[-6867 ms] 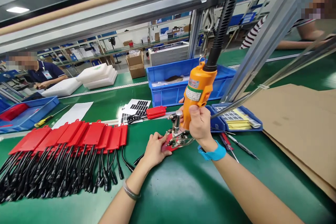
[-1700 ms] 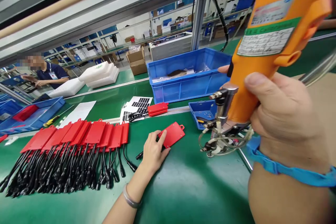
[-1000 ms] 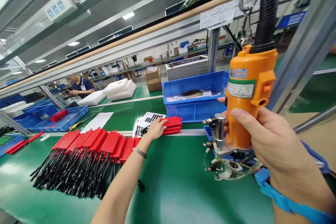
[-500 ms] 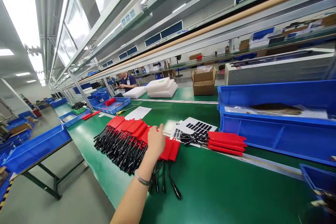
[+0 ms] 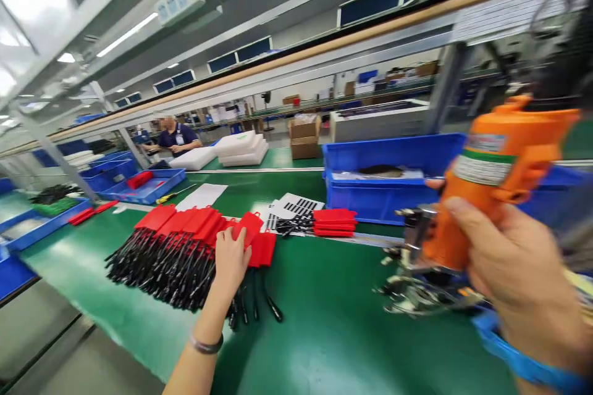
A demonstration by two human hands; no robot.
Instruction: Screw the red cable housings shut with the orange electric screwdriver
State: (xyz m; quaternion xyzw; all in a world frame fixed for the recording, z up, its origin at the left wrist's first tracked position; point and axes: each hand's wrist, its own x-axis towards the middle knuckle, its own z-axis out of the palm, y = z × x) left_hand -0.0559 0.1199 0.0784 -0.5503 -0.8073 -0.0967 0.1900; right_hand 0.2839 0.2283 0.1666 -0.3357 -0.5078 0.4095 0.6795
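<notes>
My right hand (image 5: pixel 514 268) is wrapped round an orange electric screwdriver (image 5: pixel 491 179) that hangs from above on a black cord; its metal nose points down over the green belt (image 5: pixel 333 327). My left hand (image 5: pixel 230 260) lies flat, fingers out, on the right end of a row of red flat modules (image 5: pixel 194 225) with black cables (image 5: pixel 162 271). A short stack of red modules (image 5: pixel 334 222) sits further back, beside printed sheets (image 5: pixel 294 207).
A large blue bin (image 5: pixel 384 182) stands behind the stack. Blue trays (image 5: pixel 143 182) lie at the left, with white foam blocks (image 5: pixel 241 148) and a cardboard box (image 5: pixel 304 136) beyond. A person in a dark shirt (image 5: pixel 176 139) works at the far left.
The view has swung back right and down, so the screwdriver in my right hand shows again. My left hand has settled lower on the end of the red row.
</notes>
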